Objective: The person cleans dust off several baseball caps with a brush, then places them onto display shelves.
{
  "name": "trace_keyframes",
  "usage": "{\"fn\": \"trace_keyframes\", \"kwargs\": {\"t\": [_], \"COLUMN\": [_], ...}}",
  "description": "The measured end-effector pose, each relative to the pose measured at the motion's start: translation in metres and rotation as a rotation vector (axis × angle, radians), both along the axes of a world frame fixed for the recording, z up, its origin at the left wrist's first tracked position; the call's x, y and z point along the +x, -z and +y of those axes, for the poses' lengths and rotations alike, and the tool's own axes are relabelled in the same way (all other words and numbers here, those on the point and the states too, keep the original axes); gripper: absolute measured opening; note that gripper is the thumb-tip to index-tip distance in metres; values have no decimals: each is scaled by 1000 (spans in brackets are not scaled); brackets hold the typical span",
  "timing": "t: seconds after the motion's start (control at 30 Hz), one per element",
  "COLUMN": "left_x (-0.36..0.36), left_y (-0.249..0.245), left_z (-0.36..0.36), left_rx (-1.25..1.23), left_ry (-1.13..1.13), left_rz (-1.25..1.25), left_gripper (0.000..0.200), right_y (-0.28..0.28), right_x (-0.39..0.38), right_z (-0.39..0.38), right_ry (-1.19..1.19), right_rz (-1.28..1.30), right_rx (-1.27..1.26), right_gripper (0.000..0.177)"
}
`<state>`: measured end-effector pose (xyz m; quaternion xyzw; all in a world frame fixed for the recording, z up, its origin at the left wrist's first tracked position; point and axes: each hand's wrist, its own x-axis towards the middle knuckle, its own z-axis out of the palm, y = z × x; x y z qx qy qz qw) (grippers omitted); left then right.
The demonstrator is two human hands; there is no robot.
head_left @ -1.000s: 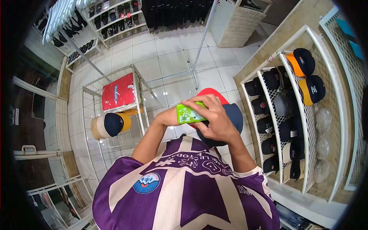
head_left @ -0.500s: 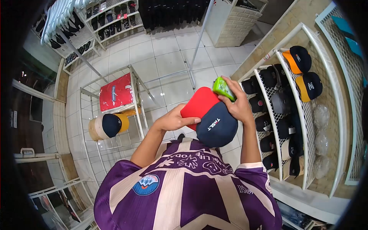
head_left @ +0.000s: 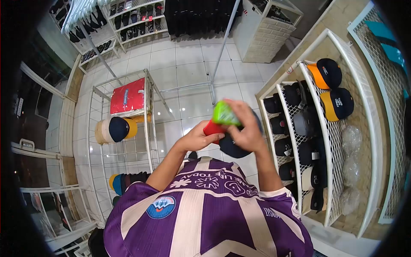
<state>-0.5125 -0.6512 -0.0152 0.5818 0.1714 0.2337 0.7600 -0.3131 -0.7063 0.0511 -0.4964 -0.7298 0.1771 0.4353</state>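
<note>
A baseball cap [head_left: 231, 147] with a dark navy crown and a red brim is held in front of my chest. My left hand [head_left: 193, 138] is closed on the edge of the red brim, thumb on top. In my right hand [head_left: 247, 128], blurred by motion, is a bright green block [head_left: 223, 115] with a paler patch on one side. It lies over the brim, hiding much of the red and part of the crown; whether it touches the cap cannot be made out.
To my right stands a white mesh rack [head_left: 325, 171] of caps, with clear plastic domes [head_left: 352, 141] on it. On the left, a metal rack [head_left: 150, 128] bears a red packaged garment [head_left: 127, 97] and several caps [head_left: 117, 129]. A brick-patterned counter [head_left: 269, 43] stands ahead.
My right hand has swung left with the green block, from the crown's far edge to over the brim. The cap has tilted, showing less red. The view has shifted slightly.
</note>
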Motion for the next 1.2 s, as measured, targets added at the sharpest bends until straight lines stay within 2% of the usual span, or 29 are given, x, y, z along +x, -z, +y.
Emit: {"fn": "trace_keyframes", "kwargs": {"t": [0.03, 0.07, 0.1, 0.17, 0.2, 0.23, 0.3, 0.37, 0.43, 0.5, 0.57, 0.67, 0.77, 0.83, 0.9, 0.93, 0.97, 1.07, 1.1, 1.17, 1.2], "left_x": [5, 6, 10, 16, 22, 27, 39, 45, 49, 52, 57, 62, 63, 63, 64, 65, 67, 63, 60, 57, 54], "left_y": [3, 6, 4, -1, -13, -11, -4, 11, 13, -1, -7, 2, 9, 5, 2, 1, 0, 17, 14, 3, 1], "left_z": [-7, -8, -13, -31, -45, -53, -67, -81, -95, -110, -131, -146, -154, -156, -161, -164, -162, -162, -163, -160, -158], "left_rx": [-60, 153, 152, 30, -115, -113, 6, -8, -12, 72, -12, -59, -44, -11, 33, 3, -18, 44, 43, 65, 70], "left_ry": [-44, -46, -36, 0, -41, -38, -59, -74, -92, -74, -117, -163, -186, -143, -131, -141, -153, -197, -190, -131, -108], "left_rz": [-57, -55, -44, 71, 60, 65, 34, 6, -21, 116, 94, 79, -9, 56, 72, 81, 85, -49, -42, 75, 102], "left_gripper": [25, 25, 25, 27, 27, 27, 27, 28, 29, 26, 22, 21, 25, 25, 25, 25, 24, 25, 25, 26, 29], "right_y": [-4, 1, 7, 16, 17, 19, 18, -1, 11, 27, 40, 26, 11, 28, 29, 29, 31, 7, 7, 17, 22], "right_x": [-2, 6, 24, 60, 71, 75, 72, 55, 67, 97, 119, 90, 74, 97, 120, 120, 111, 77, 78, 98, 110], "right_z": [-11, -17, -17, -23, -29, -39, -62, -85, -91, -85, -90, -116, -137, -125, -118, -119, -124, -147, -146, -129, -121], "right_ry": [-98, -56, -27, 100, 155, 158, 97, -104, -97, -11, 108, 11, -219, -112, 27, 35, 12, -219, -184, -85, -6], "right_rz": [-55, -46, 10, 93, 132, 138, 19, -48, -43, 135, 122, 19, -52, 95, 150, 129, 49, -60, -83, 72, 55], "right_rx": [15, 26, 9, -46, -122, -120, -34, -21, 15, -23, -128, -23, -15, -19, -142, -142, -10, 37, 54, -11, -37], "right_gripper": [71, 73, 72, 70, 68, 68, 68, 67, 65, 63, 62, 66, 73, 68, 65, 64, 66, 74, 72, 68, 64]}}
